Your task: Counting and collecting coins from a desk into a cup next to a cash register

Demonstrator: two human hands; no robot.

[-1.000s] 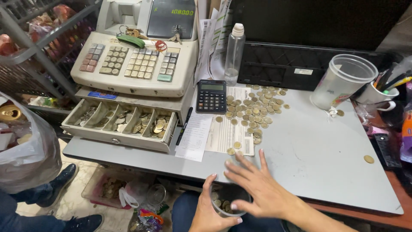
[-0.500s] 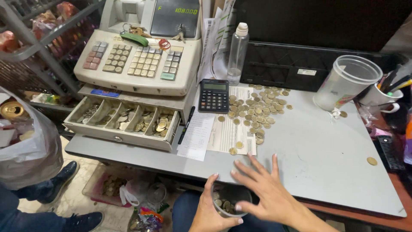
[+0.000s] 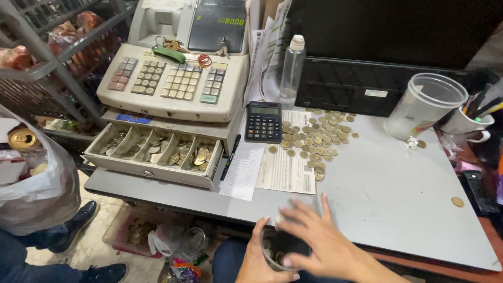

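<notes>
- Plastic bag (image 3: 36, 194) bulging at the far left edge, and below it someone else's dark shoes (image 3: 78, 220) on the floor.
- Next over, the cash register (image 3: 175, 78) sits on the grey table (image 3: 398, 194), its coin drawer (image 3: 154, 154) pulled open with coins showing in the compartments.
- Just right of the drawer, a black pen (image 3: 230, 157) lies beside a paper slip (image 3: 243, 173), with a black calculator (image 3: 263, 121) above them.
- Down at the near table edge, the left hand (image 3: 257, 259) is wrapped around a small cup (image 3: 280, 251), fingers curled on its side; coins sit inside, and the cup is held just below the tabletop lip.
- Right beside it, the right hand (image 3: 325, 243) is flat and spread wide, gripping nothing, palm down over the table edge and partly over the cup's mouth.
- Further back, a loose pile of coins (image 3: 314, 139) is spread across a printed sheet, well apart from both hands.
- A clear spray bottle (image 3: 291, 73) stands behind the pile.
- Off to the right, an empty clear plastic tub (image 3: 424, 107), then a mug of pens (image 3: 469, 123).
- One stray coin (image 3: 457, 202) lies alone near the right edge.
</notes>
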